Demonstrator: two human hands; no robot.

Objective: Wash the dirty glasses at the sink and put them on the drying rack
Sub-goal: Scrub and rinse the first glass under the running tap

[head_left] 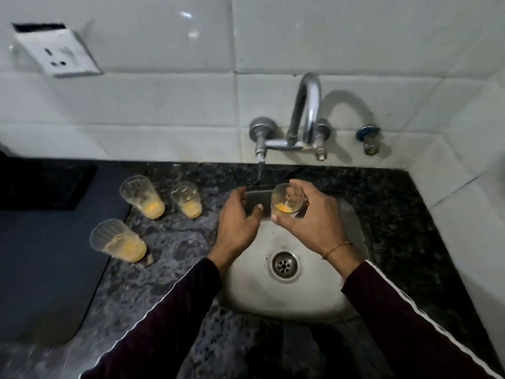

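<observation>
Right hand [308, 222]: grips juice-stained glass [287, 202], upright, over sink's [352, 222] back edge.
Left hand [237, 220]: grips dark sponge [258, 199], touching the glass's left.

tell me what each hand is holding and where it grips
The right hand grips a dirty glass around its side wall, over the sink. The left hand holds a dark object by its left end.
</observation>
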